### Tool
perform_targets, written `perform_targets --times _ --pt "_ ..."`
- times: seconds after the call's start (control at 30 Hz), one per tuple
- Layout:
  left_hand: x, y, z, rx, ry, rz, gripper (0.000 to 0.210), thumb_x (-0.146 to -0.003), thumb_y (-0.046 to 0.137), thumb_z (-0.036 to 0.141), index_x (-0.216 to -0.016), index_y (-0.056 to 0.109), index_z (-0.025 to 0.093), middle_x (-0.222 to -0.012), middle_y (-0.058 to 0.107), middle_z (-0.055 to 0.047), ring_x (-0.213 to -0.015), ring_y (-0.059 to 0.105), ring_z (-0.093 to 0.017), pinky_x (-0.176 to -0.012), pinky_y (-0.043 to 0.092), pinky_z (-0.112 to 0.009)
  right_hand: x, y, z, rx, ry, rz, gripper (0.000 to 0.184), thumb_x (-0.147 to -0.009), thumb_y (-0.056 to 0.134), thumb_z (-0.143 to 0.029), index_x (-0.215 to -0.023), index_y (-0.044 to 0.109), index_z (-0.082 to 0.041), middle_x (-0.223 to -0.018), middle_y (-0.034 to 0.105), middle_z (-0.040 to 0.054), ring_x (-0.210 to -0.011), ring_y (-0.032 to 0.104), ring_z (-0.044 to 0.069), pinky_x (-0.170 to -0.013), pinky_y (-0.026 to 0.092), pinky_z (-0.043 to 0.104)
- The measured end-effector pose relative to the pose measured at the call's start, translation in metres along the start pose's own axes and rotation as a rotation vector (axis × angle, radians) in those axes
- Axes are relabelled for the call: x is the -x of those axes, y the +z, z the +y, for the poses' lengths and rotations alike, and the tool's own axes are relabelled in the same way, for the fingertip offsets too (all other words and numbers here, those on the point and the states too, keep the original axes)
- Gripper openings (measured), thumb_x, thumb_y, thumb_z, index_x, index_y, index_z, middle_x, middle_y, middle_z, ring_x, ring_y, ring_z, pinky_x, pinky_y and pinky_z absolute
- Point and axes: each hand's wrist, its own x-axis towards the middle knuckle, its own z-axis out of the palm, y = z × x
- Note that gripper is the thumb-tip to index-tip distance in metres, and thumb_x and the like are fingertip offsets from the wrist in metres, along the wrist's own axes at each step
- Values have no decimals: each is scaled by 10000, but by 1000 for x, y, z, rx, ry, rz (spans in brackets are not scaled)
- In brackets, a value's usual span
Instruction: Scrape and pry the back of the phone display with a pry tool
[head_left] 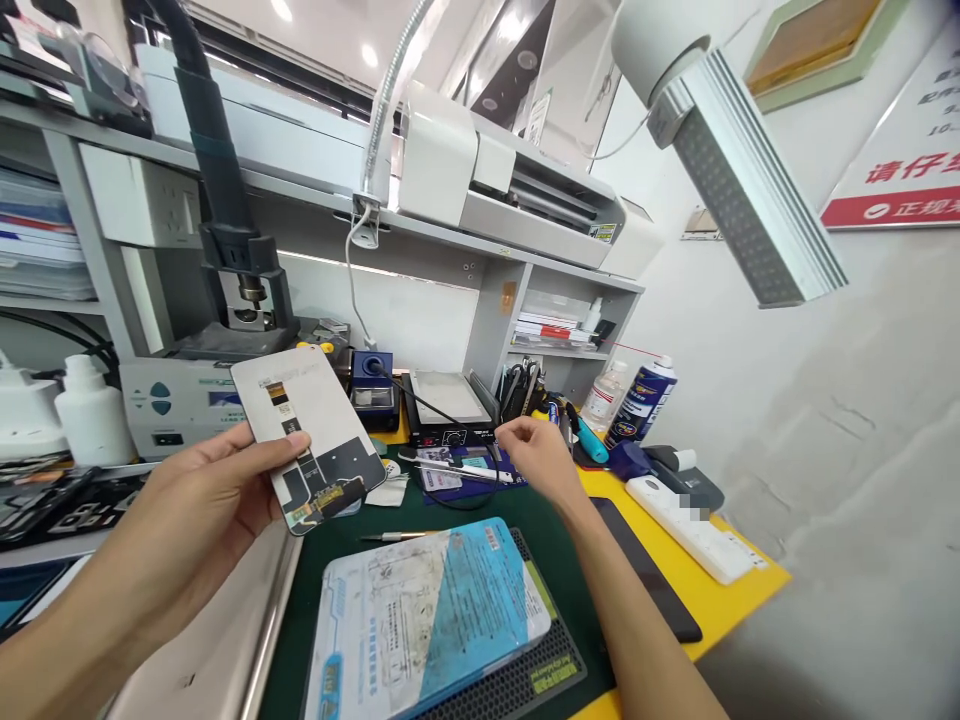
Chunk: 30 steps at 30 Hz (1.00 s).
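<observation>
My left hand (232,480) grips a phone screen (337,400) by its left edge, thumb on top. The screen's back faces me, pale grey with black patches and a flex cable (326,505) at the lower end. My right hand (536,455) hovers over the back of the bench with its fingers curled in a pinch; whatever may be between the fingertips is hidden. Close to it lie a white pen-like tool (469,468) and a black cable (450,500). Below both hands, a worn blue-and-white box (435,610) rests on a black pad (544,655).
A heating plate (450,400) and a blue soldering-iron stand (373,390) are at the back. To the right are a spray can (643,400), a clear bottle (604,395), a power strip (694,530) and a dark flat panel (649,580). A lamp (757,180) hangs above.
</observation>
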Motion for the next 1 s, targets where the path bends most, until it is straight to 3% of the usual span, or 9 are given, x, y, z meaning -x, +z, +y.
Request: perform_targets --times 0.13,0.23,0.33,0.43,0.57,0.73,1.0 --pt "-3 -4 0 20 -19 11 252 -1109 786 48 -1326 877 140 -1243 997 -70 -848 893 -173 -711 770 -196 13 12 -10 130 -112 -109 281 -1080 725 -391 -939 885 -208 -854 834 54 -828 740 257 -791 558 345" --pt "-2 -8 -4 19 -11 -27 290 -1115 829 89 -1396 880 140 -1286 992 -79 -885 882 -171 -715 755 -188 25 25 -17 277 -158 -249 207 -1082 754 -252 -1042 952 -205 -1047 932 98 -960 825 288 -895 587 356" --pt "-2 -10 -9 27 13 -89 331 -1079 927 186 -1408 893 169 -1353 986 -78 -943 870 -178 -703 711 -172 31 35 -17 453 -154 -351 286 -1060 755 -96 -1186 993 -190 -1346 960 165 -1221 878 358 -1046 578 386" --pt "-1 -11 -12 28 18 -139 379 -973 1022 301 -1325 919 203 -1388 985 -89 -1020 892 -242 -693 697 -221 32 39 -15 579 -110 -383 346 -1119 718 -74 -1315 983 -177 -1501 924 199 -1396 854 396 -1099 558 396" --pt "2 -10 -12 18 25 -170 514 -780 1134 393 -1212 924 212 -1364 991 -116 -1178 934 -340 -804 750 -302 28 41 -11 660 -49 -394 263 -1141 747 -87 -1242 969 -183 -1392 947 170 -1377 854 381 -1057 520 382" --pt "2 -9 -15 11 47 -184 483 -766 1115 389 -1186 935 232 -1377 990 -120 -1244 942 -370 -881 785 -372 23 42 -8 682 -13 -396 240 -1139 784 -120 -1316 918 -211 -1163 945 101 -1217 858 328 -914 454 348" --pt "-1 -12 -20 -6 67 -249 685 -673 1208 524 -1239 941 245 -1433 978 -127 -1353 905 -397 -967 773 -416 17 47 -10 690 23 -393 279 -1143 746 -106 -1364 896 -188 -1163 931 106 -1194 857 320 -902 457 339"
